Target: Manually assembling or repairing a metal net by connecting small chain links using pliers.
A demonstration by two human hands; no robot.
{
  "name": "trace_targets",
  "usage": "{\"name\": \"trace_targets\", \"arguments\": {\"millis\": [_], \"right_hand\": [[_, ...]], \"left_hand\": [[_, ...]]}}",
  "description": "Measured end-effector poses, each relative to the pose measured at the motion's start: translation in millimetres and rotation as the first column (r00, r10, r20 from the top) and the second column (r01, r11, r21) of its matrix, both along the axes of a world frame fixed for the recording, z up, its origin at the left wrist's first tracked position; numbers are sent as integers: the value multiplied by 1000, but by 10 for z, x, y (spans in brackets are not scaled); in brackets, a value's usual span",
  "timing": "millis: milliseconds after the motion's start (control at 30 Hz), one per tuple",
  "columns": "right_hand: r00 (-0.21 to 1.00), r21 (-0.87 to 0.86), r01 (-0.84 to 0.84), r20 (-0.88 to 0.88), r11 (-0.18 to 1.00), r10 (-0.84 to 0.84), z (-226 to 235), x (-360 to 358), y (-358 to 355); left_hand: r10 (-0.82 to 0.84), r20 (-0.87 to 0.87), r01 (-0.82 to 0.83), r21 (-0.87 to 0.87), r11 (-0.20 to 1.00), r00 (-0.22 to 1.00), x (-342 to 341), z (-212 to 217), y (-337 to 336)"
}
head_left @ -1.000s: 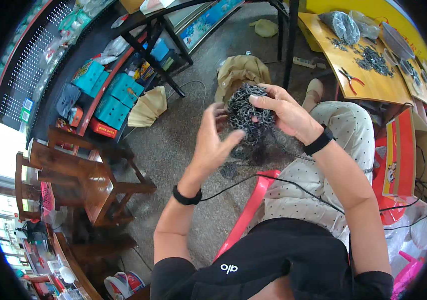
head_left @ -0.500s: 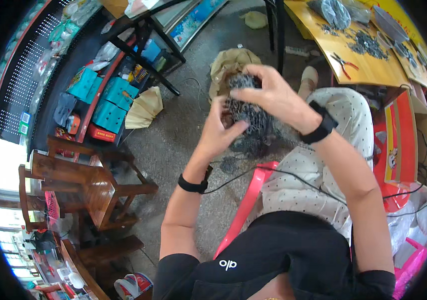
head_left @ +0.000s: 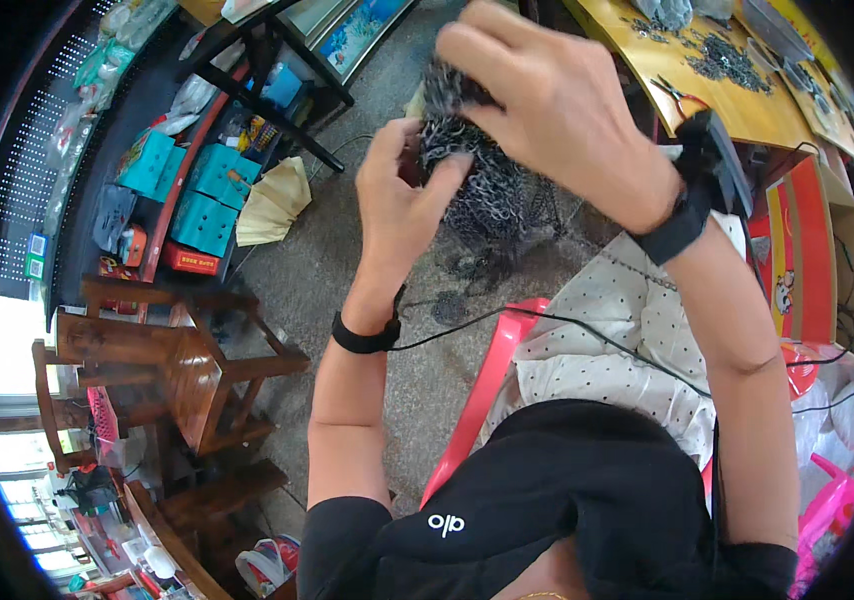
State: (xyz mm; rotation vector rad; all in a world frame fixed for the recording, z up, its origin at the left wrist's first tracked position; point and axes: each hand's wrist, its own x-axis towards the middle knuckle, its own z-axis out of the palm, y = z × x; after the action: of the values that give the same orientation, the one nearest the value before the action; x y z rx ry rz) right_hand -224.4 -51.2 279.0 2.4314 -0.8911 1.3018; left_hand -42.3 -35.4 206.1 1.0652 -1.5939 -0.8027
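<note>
A thick tangled bundle of grey metal chains hangs between my two hands above the floor. My left hand curls round its left side, with the thumb pressed on the links. At the top, my right hand is closed on the bundle, its thumb bent inward and its fingertips partly hidden by the hand itself. Loose strands trail down from the bundle and off toward the trouser leg on the right. Behind the hands, a tan sack is almost wholly covered.
A yellow table at the far right bears loose metal pieces and red-handled pliers. A pink stool edge is beside my leg. Left are a wooden chair, teal boxes and a paper bag. A black cable joins my wrists.
Both hands have risen with the chain bundle, which looks larger and hangs longer. The right hand has moved farther up, and the tan sack is now mostly hidden.
</note>
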Motion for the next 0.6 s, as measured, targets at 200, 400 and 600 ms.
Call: {"name": "trace_targets", "arguments": {"millis": [200, 400, 600], "right_hand": [[976, -76, -208, -76, 975, 203, -38, 33, 14], [989, -206, -90, -136, 974, 63, -22, -200, -179], [987, -105, -129, -105, 986, 118, 5, -62, 7]], "left_hand": [[-195, -92, 204, 114, 972, 977, 160, -84, -170], [-392, 116, 358, 238, 903, 913, 365, -264, -123], [-179, -14, 179, 122, 976, 984, 203, -250, -33]]}}
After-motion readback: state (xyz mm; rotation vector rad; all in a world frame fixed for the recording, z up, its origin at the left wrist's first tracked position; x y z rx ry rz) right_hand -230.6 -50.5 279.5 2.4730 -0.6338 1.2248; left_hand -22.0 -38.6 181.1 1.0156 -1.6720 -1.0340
